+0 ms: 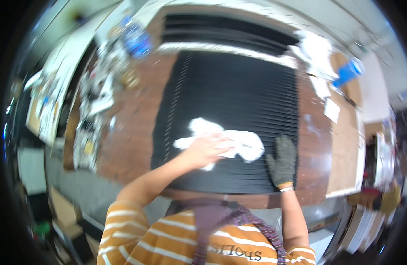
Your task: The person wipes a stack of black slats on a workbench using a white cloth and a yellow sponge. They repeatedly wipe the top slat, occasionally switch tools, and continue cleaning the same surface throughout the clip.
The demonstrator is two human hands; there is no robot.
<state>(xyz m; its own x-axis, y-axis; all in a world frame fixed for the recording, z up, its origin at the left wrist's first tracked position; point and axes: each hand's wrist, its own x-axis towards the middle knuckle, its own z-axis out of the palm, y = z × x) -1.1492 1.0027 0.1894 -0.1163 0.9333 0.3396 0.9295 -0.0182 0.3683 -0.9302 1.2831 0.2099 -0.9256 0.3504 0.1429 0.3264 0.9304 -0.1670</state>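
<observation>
Setting: Workshop seen from the head view, with a brown wooden worktop (133,132) filling the middle and cluttered benches bending away at both rims.
Main piece: a large black ribbed panel (230,97) lies flat on the worktop, its ridges running side to side; a second dark slatted panel (225,33) lies beyond it, past a pale strip.
Cloth: a crumpled white rag (243,143) rests on the near part of the black ribbed panel, slightly left of its centre.
Left hand: bare left hand (205,150) lies palm-down on the rag, fingers (225,143) laid close together and pressing it flat against the ridges, nothing pinched.
Right hand: right hand (283,161) in a grey knit glove with an orange cuff rests flat on the panel just right of the rag, fingers (285,145) spread wide, holding nothing.
Clothing: orange-and-white striped shirt (168,238) and dark apron straps show at the lower edge.
Surroundings: blurred heaps of small parts and papers (97,97) crowd the left side; a blue object (349,70) and white sheets (331,108) lie at the right, well apart from the hands.
</observation>
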